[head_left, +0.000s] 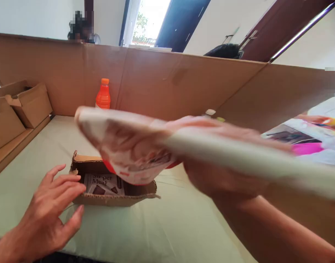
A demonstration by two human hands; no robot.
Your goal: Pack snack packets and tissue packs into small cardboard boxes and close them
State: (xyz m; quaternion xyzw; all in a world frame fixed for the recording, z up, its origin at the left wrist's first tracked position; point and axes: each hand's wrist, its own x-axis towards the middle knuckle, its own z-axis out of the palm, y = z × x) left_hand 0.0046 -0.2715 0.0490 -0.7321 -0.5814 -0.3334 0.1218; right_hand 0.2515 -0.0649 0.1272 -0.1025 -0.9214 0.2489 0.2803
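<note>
Beside the left end of a small open cardboard box [115, 201] is my left hand [50, 208], its fingers apart and nothing in them. Inside the box lies a flat packet [104, 184] lettered "Super Meal". My right hand [224, 175] grips a long white pack with red print [140, 153], blurred by motion, above the box's right part. The pack hides part of the box, and a long pale edge of it crosses in front of my right hand.
An orange bottle [103, 95] stands against the tall cardboard wall [156, 80]. Cardboard boxes [33, 106] line the left side. Caps of other containers [210, 112] show behind my right hand. Another person's hand [312, 118] is beyond the wall, far right.
</note>
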